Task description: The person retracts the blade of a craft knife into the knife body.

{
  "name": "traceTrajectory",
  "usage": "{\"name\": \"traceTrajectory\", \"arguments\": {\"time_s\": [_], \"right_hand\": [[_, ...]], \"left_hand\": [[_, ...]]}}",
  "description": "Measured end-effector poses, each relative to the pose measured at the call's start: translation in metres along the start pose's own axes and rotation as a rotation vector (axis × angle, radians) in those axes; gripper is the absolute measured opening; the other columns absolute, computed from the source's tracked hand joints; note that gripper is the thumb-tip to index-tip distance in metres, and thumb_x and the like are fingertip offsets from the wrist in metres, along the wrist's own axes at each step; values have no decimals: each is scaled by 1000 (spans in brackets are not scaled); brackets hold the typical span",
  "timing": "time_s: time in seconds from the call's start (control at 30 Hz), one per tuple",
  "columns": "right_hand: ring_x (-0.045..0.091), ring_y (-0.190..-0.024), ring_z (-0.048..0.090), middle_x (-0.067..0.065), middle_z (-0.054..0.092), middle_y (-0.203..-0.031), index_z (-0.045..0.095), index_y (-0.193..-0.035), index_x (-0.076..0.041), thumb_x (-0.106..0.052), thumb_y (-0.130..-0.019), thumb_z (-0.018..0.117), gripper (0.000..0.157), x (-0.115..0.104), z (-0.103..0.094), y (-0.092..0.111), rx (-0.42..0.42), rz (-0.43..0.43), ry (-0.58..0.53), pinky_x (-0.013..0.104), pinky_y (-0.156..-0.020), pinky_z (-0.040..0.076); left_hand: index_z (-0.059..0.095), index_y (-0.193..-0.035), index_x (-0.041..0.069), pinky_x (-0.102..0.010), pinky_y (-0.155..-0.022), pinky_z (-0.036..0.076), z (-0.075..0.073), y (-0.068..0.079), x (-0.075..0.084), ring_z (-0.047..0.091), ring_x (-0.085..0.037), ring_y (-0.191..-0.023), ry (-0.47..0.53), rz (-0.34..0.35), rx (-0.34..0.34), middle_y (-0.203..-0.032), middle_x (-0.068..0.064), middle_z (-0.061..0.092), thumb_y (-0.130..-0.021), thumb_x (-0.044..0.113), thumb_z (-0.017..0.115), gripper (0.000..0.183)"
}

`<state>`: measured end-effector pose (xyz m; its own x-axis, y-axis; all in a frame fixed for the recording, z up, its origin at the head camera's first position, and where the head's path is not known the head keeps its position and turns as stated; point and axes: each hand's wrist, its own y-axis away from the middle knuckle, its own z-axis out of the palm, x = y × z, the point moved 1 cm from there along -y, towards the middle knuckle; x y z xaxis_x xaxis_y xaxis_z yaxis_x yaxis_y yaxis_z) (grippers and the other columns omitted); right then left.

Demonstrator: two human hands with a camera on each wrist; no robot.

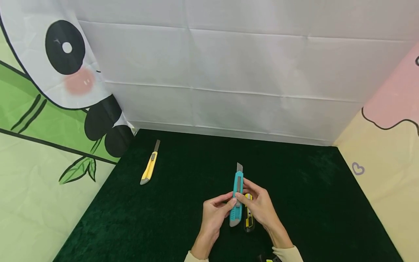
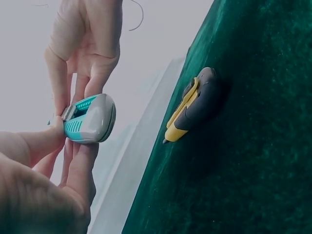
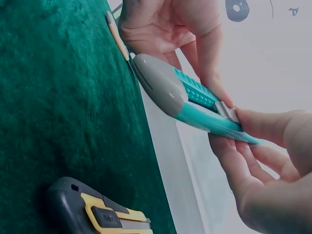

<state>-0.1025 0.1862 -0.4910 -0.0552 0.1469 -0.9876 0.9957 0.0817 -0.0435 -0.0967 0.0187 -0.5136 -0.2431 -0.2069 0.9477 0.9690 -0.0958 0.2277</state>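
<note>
A teal utility knife (image 1: 236, 215) with a grey end cap is held up between both hands, its blade (image 1: 239, 167) sticking out at the far end. My left hand (image 1: 209, 218) pinches the knife from the left, thumb on top. From the right, my right hand (image 1: 263, 209) grips it, with the thumb at the metal slider (image 3: 226, 112). Fingers of both hands lie under the body, seen in the wrist views. Below and just right of the knife, a yellow and black utility knife (image 2: 195, 105) lies on the dark green cloth, partly hidden by my right hand in the head view.
A yellow utility knife (image 1: 150, 165) with its blade out lies at the far left of the green cloth (image 1: 131, 222). A dark object (image 1: 270, 258) shows at the bottom edge, mostly cut off. White fabric (image 1: 229, 72) hangs behind; printed fabric stands at both sides.
</note>
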Motion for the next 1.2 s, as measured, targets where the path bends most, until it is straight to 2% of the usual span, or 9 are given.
{"name": "traceTrajectory", "arguments": {"time_s": [0.23, 0.53, 0.67, 0.8, 1.0, 1.2], "right_hand": [[25, -118, 61, 10, 61, -135, 46, -153, -9, -15, -98, 71, 60, -3, 3, 0, -21, 35, -1, 34, -103, 50], [25, -121, 60, 10, 58, -142, 47, -152, -12, -21, -99, 71, 60, -3, 11, 3, 3, 60, -21, 40, -105, 49], [24, -117, 63, 9, 62, -134, 57, -144, -14, -29, -99, 71, 50, -3, 15, 4, 34, 121, -48, 44, -102, 52], [24, -108, 68, 9, 68, -121, 63, -135, -11, -36, -99, 69, 44, -4, 20, 6, 62, 158, -61, 39, -92, 57], [23, -103, 65, 8, 69, -115, 65, -135, -7, -30, -102, 66, 40, -8, 28, 9, 99, 88, -7, 30, -86, 56], [23, -102, 60, 7, 67, -110, 68, -133, -8, -25, -103, 65, 34, -11, 34, 10, 113, 32, 44, 33, -87, 52]], "left_hand": [[74, -122, 6, -32, -83, 60, -4, 1, 3, 72, -16, -88, 5, 5, -8, -110, -8, 74, -94, 18, 76, 30], [73, -123, 6, -33, -84, 60, -9, 1, 5, 72, -17, -89, 15, -5, -12, -112, -8, 73, -95, 19, 75, 31], [72, -125, 7, -34, -85, 60, -9, 2, 6, 72, -18, -91, 20, -9, 3, -113, -8, 73, -96, 20, 74, 32], [73, -124, 8, -34, -84, 60, -9, 3, 9, 72, -18, -90, 31, -8, 27, -113, -8, 73, -95, 19, 74, 31], [73, -123, 8, -33, -84, 60, -9, 4, 12, 72, -17, -89, 43, -16, 47, -110, -7, 73, -95, 18, 74, 29], [73, -123, 8, -33, -84, 60, -13, 4, 13, 71, -17, -89, 54, -22, 43, -109, -7, 73, -95, 18, 75, 30]]}}
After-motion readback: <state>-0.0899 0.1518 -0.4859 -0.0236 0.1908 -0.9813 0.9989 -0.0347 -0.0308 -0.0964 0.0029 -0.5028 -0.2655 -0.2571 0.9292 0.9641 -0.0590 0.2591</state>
